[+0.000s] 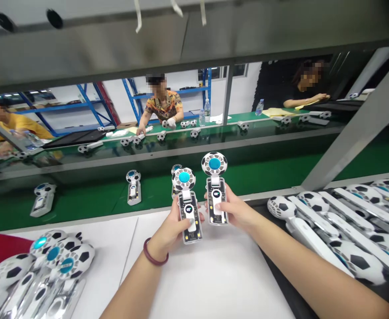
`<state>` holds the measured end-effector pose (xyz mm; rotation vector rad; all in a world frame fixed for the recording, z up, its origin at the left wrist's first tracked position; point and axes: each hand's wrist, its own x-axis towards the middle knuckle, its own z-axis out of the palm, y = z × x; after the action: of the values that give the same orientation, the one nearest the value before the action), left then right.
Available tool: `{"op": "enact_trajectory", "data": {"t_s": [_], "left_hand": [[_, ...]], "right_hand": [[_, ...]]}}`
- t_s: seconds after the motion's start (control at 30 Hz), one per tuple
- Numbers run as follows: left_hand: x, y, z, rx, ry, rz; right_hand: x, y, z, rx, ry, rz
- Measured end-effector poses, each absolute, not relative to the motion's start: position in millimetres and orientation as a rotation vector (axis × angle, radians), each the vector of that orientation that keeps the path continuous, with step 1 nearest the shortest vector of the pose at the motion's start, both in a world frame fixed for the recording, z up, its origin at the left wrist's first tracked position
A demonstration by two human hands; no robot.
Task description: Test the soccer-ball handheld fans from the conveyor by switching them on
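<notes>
My left hand (170,227) is closed around a handheld fan (183,179) with a round football-patterned head, a blue centre and a clear body. Its thumb lies on the white strip below a small lit round display. Slightly higher and to the right, my right hand (237,206) grips a second handheld fan (214,164) of the same kind, its display lit too and the thumb on its front. Both fans are held upright side by side over the front edge of the green belt. Behind the left one, a third fan (176,169) is partly hidden.
More fans lie on the green conveyor belt (91,195). At left, a pile of fans (53,261) is beside a red bin (6,250); at right, a black tray (274,248) holds rows of them. A slanted metal post (350,137) rises at right. Co-workers sit across the belt.
</notes>
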<state>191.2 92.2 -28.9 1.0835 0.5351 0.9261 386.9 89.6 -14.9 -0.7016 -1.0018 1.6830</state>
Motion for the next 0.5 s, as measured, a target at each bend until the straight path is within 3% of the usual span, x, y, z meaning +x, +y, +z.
{"op": "enact_trajectory", "data": {"t_s": [0.27,0.5], "left_hand": [[196,74,69,1.322,0.361,1.318],[178,41,100,1.354,0.437,1.553]], "right_hand": [[390,83,75,-0.474,-1.273,1.447],[394,61,95,-0.32,-1.378,1.359]]}}
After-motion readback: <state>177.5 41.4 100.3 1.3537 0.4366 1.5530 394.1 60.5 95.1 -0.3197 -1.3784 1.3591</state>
